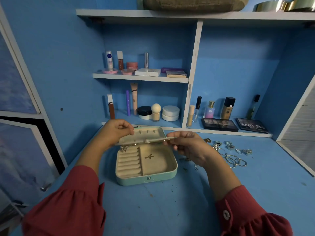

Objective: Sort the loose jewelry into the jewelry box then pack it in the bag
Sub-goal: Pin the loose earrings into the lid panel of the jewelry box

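The small mint-green jewelry box [146, 167] with a cream lining sat open on the blue counter [170, 210], near the middle. Its lid [146, 133] stood up at the back. On the left side of the box were soft cream ring rolls [129, 163]. A few small shiny pieces [124, 148] hung by the top of the rolls. On the right side was one big open space, and a little gold charm [149, 156] lay in it.

A thin cream flap [144, 141] stretched across the box, just under the lid. The left hand [115, 132] pinched the left end of the flap with its fingers. The right hand [185, 145] held the right end with curled fingers. Both arms wore dark red sleeves [71, 201].

To the right of the box, a pile of loose silver rings, hoops and chains [228, 152] lay on the counter. A few tiny bits [185, 169] lay closer to the box.

Behind it all were blue and white shelves [141, 77] with makeup on them. There were tubes, round jars, a small perfume bottle [210, 109] and two dark eyeshadow boxes [219, 124].
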The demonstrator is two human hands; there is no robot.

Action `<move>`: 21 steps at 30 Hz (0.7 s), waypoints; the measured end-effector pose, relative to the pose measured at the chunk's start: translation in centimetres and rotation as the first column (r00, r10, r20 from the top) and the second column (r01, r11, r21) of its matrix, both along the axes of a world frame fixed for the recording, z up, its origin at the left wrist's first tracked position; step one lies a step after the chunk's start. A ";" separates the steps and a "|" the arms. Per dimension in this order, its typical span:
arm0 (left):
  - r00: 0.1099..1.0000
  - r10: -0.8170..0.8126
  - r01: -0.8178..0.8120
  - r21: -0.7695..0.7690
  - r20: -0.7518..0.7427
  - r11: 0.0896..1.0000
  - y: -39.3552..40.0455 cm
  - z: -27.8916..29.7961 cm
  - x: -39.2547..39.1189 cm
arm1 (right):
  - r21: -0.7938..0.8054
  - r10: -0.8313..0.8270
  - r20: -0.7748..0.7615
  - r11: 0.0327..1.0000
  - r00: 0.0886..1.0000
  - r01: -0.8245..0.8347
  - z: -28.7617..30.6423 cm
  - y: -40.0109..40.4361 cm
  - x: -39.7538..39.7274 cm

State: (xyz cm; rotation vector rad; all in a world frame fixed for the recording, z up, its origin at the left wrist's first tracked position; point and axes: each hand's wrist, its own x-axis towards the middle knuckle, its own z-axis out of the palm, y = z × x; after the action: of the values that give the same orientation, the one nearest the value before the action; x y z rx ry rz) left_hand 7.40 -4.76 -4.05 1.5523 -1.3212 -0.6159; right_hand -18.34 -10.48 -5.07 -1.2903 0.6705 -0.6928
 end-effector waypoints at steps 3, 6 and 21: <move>0.980 0.013 -0.029 -0.079 -0.197 0.996 1.0 0.1 -0.2 | -0.046 -0.083 0.076 0.995 0.994 0.086 -0.2 0.2 0.8; 0.958 0.076 -0.114 -0.123 -0.276 0.986 1.5 -0.2 0.2 | -0.072 -0.212 0.122 0.972 0.970 0.222 -0.4 0.6 1.8; 0.829 -0.033 -0.093 -0.196 -0.558 0.976 3.8 -1.1 1.2 | -0.200 -0.266 0.089 0.939 0.960 0.279 -0.4 1.6 3.7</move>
State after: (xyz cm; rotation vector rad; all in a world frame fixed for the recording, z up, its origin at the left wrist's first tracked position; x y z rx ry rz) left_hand 8.60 -0.99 -5.13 1.0911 -0.8744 -0.8048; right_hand -14.68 -8.86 -5.51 -1.3769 0.7498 -1.0499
